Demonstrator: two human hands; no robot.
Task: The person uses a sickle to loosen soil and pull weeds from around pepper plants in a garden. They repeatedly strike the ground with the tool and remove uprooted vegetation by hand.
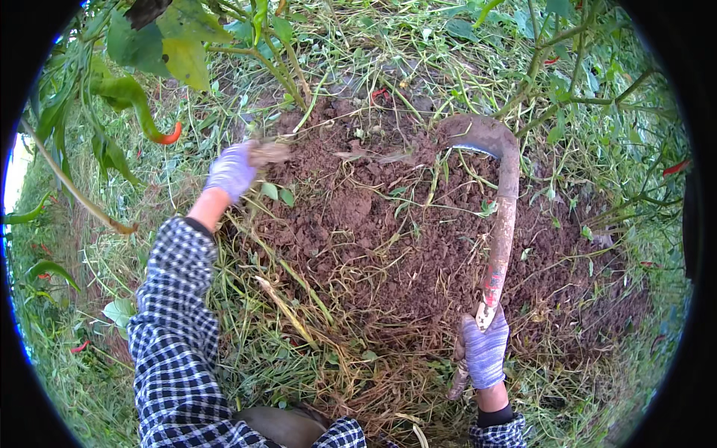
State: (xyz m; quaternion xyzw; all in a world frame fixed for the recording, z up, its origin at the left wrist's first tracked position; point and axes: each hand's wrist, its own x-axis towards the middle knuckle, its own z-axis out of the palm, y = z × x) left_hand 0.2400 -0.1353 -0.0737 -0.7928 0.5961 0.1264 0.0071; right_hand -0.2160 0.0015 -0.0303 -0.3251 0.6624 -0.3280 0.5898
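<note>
My right hand (486, 350), in a knitted purple-grey glove, grips the worn handle (498, 252) of a sickle. Its curved blade (476, 131) points left, with the tip end in loose soil or hidden by it. My left hand (232, 168) wears a matching glove and is at the left edge of the dug brown soil (358, 224). Motion blurs its brownish, soil-coloured fingers, so I cannot tell whether they hold anything. Thin weed stems and roots (386, 157) lie across the soil between the hand and the blade.
Pepper plants stand at upper left and right; a green pepper with a red tip (137, 106) hangs by my left arm. Cut weeds and dry straw (358, 381) cover the ground nearest me. Thick pale stalks (285, 311) lie below the soil patch. Fallen red peppers (379, 93) are scattered around.
</note>
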